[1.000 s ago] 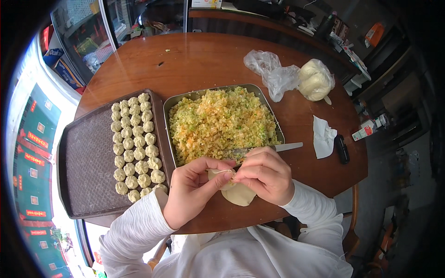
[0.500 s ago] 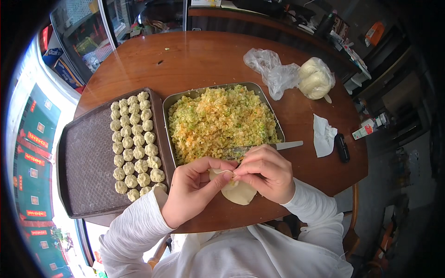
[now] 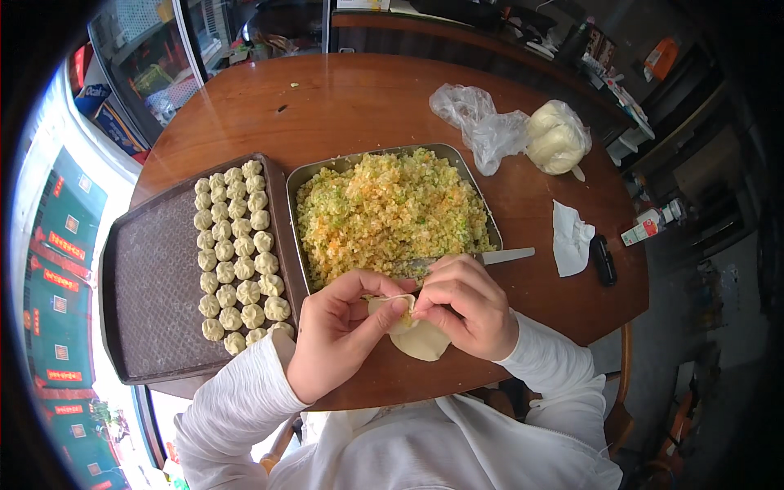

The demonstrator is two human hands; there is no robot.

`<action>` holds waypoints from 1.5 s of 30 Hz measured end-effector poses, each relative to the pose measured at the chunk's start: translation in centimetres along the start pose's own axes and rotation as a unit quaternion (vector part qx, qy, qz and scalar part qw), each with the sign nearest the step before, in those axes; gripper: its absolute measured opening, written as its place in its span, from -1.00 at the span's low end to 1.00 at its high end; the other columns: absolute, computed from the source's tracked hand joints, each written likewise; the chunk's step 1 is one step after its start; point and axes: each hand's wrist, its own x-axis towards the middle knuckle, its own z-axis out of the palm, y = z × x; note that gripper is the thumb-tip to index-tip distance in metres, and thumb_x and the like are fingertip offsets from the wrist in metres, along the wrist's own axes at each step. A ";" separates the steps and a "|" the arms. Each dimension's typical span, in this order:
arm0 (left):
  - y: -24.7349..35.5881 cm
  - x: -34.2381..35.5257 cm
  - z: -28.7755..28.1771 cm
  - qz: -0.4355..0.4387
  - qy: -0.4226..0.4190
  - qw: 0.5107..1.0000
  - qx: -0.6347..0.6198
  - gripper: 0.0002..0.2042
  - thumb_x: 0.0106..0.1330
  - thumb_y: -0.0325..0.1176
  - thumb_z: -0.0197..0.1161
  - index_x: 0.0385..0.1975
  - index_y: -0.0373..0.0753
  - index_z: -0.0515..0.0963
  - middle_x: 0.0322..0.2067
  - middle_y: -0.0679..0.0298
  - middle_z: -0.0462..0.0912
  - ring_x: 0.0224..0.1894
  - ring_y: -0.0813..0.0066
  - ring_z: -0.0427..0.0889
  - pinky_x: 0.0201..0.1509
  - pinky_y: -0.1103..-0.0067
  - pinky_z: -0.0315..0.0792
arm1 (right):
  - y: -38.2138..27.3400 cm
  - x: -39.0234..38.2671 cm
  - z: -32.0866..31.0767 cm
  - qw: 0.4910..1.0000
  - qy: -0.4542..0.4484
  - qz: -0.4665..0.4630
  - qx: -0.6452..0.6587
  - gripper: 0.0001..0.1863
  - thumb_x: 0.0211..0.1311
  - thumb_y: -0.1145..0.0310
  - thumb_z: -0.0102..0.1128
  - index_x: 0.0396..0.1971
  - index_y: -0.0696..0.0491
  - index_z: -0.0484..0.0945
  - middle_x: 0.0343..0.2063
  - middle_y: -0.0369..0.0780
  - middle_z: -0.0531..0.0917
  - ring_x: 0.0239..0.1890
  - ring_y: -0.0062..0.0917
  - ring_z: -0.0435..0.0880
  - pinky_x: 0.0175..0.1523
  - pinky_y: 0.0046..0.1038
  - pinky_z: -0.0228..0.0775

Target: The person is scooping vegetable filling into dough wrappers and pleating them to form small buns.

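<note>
Between my hands is a dough wrapper with filling (image 3: 402, 314), partly hidden by the fingers. My left hand (image 3: 339, 331) holds its left side, thumb on top and fingers curled behind. My right hand (image 3: 467, 306) pinches the wrapper's right edge with thumb and forefinger. Below them a flat piece of pale dough (image 3: 423, 341) lies on the table. Just beyond my hands stands a metal tray (image 3: 469, 163) heaped with chopped yellow-green and orange filling (image 3: 388, 208). A flat-handled utensil (image 3: 508, 256) rests across its near right corner, its other end partly hidden in the filling.
At the left, a dark baking tray (image 3: 159, 269) holds rows of pleated buns (image 3: 237, 245) along its right side. A clear plastic bag (image 3: 482, 126) and a wrapped ball of dough (image 3: 557, 139) lie far right. Nearer are a white tissue (image 3: 570, 238) and a black object (image 3: 603, 261).
My right fingers have shifted slightly at the wrapper's edge, and more of the filling shows between my hands. The left hand has barely moved.
</note>
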 end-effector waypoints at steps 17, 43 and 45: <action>-0.4 0.0 0.0 -0.005 -0.009 1.000 -0.003 -0.85 0.42 -0.53 0.22 -0.10 -0.43 0.52 -0.06 0.17 0.65 -0.08 0.62 0.63 0.02 0.67 0.56 | -0.1 0.0 -0.1 0.999 0.033 0.004 -0.001 -0.76 0.04 0.54 0.44 -0.25 0.05 0.66 -0.32 -0.26 0.60 -0.24 -0.34 0.59 -0.12 -0.34 0.46; 0.1 -0.2 0.1 0.020 0.035 0.999 0.020 -0.85 0.34 -0.62 0.26 -0.12 -0.39 0.57 0.06 0.05 0.65 -0.09 0.60 0.67 0.01 0.64 0.61 | -0.1 0.1 -0.4 0.999 0.028 0.023 0.011 -0.85 0.06 0.54 0.41 -0.40 0.06 0.59 -0.40 -0.27 0.59 -0.30 -0.35 0.56 -0.17 -0.35 0.40; 0.2 -0.2 0.1 0.016 0.034 0.999 0.035 -0.85 0.35 -0.61 0.25 -0.12 -0.40 0.57 0.05 0.06 0.65 -0.10 0.59 0.68 -0.01 0.65 0.61 | 0.0 0.1 -0.4 0.999 0.028 0.022 0.021 -0.84 0.04 0.53 0.44 -0.42 0.05 0.60 -0.41 -0.28 0.59 -0.30 -0.35 0.56 -0.17 -0.35 0.41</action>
